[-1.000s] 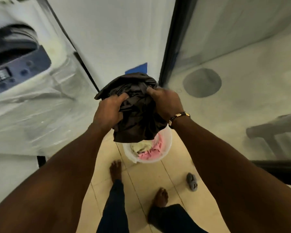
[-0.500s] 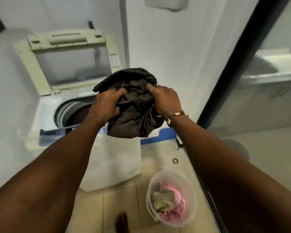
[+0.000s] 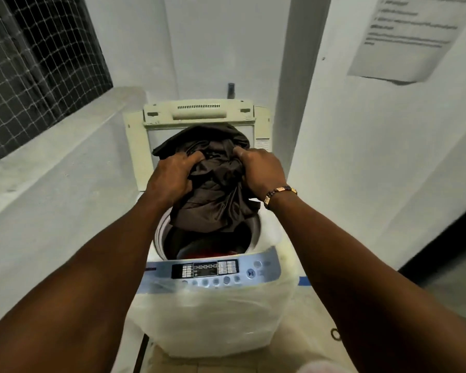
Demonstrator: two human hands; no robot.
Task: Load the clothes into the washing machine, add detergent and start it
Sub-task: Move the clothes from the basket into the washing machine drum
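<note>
A crumpled dark brown garment [image 3: 213, 189] hangs right over the open drum of the white top-loading washing machine [image 3: 213, 319]. My left hand [image 3: 171, 175] grips its left side and my right hand [image 3: 261, 170] grips its right side. The lid [image 3: 199, 111] stands upright behind the bundle. Inside the drum [image 3: 199, 250] lie dark and red clothes, partly hidden by the garment. The blue control panel [image 3: 207, 270] faces me at the front of the machine, which is wrapped in clear plastic.
A concrete ledge [image 3: 65, 146] under a meshed window [image 3: 38, 55] runs along the left. A white wall with a paper notice [image 3: 412, 36] closes the right. The rim of the pale laundry bucket [image 3: 320, 367] shows at the bottom edge. A dark door frame [image 3: 441, 246] stands at right.
I have turned from the bucket on the floor to face the machine. Both hands carried the brown garment from beside the drum to directly over its opening.
</note>
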